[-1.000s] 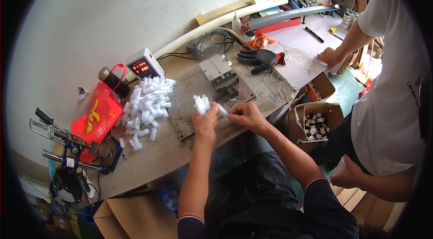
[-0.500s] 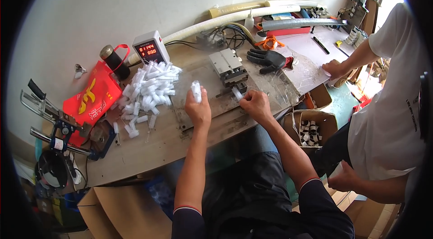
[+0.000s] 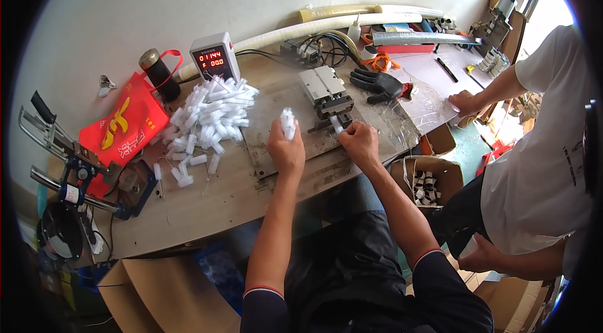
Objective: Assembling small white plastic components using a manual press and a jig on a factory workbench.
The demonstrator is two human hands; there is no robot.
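My left hand (image 3: 286, 152) is closed around a bunch of small white bristle brushes (image 3: 287, 123), held upright above the bench edge, left of a grey metal clamping device (image 3: 323, 86). My right hand (image 3: 360, 143) pinches one white brush (image 3: 337, 124) at the front of this device. That brush's far end meets the dark jaws (image 3: 333, 107); whether it sits inside them I cannot tell. A large heap of similar white brushes (image 3: 210, 110), some with thin wire stems, lies on the bench to the left.
Behind the heap stand a counter box (image 3: 215, 60) with red digits and a dark flask (image 3: 160, 75). A hand press (image 3: 81, 173) and red bag (image 3: 122, 122) are far left. Right are a black glove (image 3: 380, 86), a carton of parts (image 3: 427, 188) and a co-worker (image 3: 534, 163).
The view has shifted slightly. My left hand, with its bunch, has come a little nearer the clamping device. My right hand stays at the jaws with its brush.
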